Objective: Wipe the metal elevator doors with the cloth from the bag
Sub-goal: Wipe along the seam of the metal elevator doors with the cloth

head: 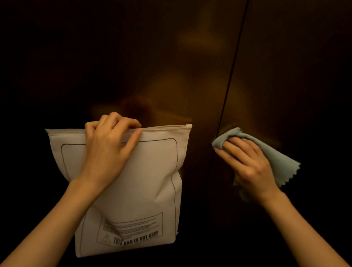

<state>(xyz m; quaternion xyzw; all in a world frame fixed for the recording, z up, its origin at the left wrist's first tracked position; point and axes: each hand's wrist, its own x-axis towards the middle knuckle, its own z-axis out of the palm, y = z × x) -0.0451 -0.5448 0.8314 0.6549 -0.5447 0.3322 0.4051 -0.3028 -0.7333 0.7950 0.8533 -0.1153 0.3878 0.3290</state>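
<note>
Cloth (pixel 266 157): pale blue-grey, zigzag edge, bunched under right hand (pixel 247 165); fingers curled over it, apparently pressing it to right door panel (pixel 318 75), just right of centre seam (pixel 233 68). Loose corner trails right and down past wrist. Unwiped metal lies mostly above grip; right hand alone placed for strokes. Bag (pixel 143 186): white, zip-top, 1 item, hanging in front of left door panel (pixel 93 39), top edge pinched by left hand (pixel 109 143), thumb in front, fingers behind.

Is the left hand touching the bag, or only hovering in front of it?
Touching. The head view shows the left hand gripping the bag at its top edge, fingers curled over the zip strip and thumb pressed on the front.
</note>
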